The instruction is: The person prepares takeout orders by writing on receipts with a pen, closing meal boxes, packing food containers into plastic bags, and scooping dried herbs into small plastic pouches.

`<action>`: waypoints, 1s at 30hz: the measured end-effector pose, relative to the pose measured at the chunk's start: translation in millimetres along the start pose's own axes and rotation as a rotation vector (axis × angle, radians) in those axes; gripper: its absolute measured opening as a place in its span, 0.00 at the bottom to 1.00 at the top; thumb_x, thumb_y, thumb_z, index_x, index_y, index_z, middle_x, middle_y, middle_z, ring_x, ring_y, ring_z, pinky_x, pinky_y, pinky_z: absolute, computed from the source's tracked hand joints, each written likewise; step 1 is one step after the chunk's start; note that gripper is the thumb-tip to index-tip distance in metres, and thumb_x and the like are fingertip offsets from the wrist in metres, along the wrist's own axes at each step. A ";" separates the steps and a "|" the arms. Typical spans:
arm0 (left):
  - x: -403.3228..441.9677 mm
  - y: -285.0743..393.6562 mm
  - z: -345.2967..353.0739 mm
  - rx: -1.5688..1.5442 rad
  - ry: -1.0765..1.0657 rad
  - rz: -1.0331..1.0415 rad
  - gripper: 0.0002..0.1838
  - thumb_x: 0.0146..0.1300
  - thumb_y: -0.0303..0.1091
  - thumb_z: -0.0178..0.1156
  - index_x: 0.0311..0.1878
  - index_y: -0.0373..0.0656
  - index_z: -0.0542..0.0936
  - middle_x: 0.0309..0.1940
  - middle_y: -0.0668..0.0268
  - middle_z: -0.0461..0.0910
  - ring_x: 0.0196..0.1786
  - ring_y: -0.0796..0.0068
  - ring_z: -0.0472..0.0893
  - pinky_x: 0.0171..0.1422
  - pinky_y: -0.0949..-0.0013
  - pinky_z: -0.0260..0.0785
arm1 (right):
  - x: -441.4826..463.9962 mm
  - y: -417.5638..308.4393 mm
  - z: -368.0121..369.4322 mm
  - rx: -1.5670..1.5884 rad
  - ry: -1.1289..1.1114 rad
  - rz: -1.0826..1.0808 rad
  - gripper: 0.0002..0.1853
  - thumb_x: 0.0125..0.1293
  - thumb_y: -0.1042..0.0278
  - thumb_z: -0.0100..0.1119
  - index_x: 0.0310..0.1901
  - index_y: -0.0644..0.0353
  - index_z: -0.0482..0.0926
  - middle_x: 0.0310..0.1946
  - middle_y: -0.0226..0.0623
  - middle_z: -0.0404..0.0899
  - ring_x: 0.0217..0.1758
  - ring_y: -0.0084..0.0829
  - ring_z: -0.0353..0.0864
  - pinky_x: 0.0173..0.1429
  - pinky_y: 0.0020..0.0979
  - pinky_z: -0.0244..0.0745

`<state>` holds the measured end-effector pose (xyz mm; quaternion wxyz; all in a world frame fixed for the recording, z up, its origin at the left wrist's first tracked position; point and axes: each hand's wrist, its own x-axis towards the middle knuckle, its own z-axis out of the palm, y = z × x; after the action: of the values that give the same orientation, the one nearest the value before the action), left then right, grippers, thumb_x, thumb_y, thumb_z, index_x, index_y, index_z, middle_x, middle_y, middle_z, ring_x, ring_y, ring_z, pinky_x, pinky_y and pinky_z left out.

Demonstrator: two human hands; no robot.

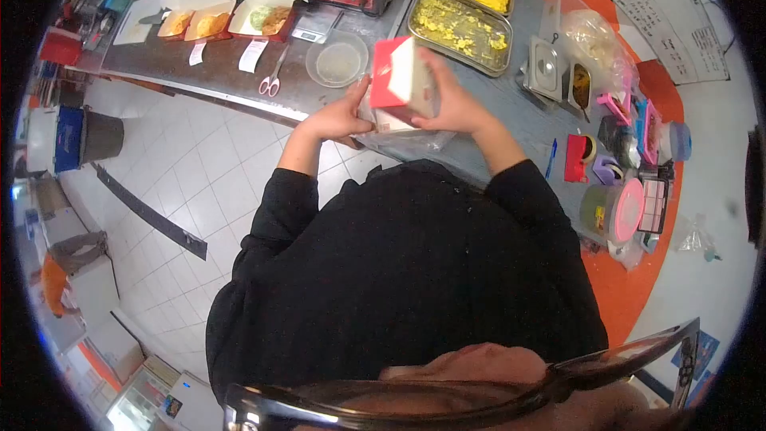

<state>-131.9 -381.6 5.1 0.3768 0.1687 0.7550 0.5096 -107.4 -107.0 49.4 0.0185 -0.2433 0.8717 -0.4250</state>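
Observation:
A red and white folded takeaway box is in my right hand, whose fingers wrap round its right side. Below it, a clear plastic bag lies at the counter's front edge, with part of a white box showing under the red one. My left hand is at the left side of the box, its fingers closed on the bag's edge; the fingertips are partly hidden. Just behind my left hand stands a round clear plastic bowl.
Open takeaway boxes with food stand at the back left. Nearby are scissors and a small scale. Metal trays of yellow food sit behind my hands. To the right are steel containers, a pen and a pink-lidded tub.

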 end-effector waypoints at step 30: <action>52.4 107.9 67.1 0.211 0.192 0.151 0.34 0.55 0.23 0.53 0.69 0.39 0.65 0.65 0.50 0.67 0.29 0.72 0.79 0.39 0.68 0.75 | -137.6 41.3 -119.5 0.367 0.583 0.569 0.10 0.68 0.65 0.59 0.45 0.61 0.80 0.32 0.32 0.81 0.35 0.20 0.79 0.43 0.26 0.75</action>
<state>-130.6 -259.3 67.8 0.2435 0.2140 0.8220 0.4682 -31.7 62.4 70.6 -0.0688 0.1437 0.7828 -0.6016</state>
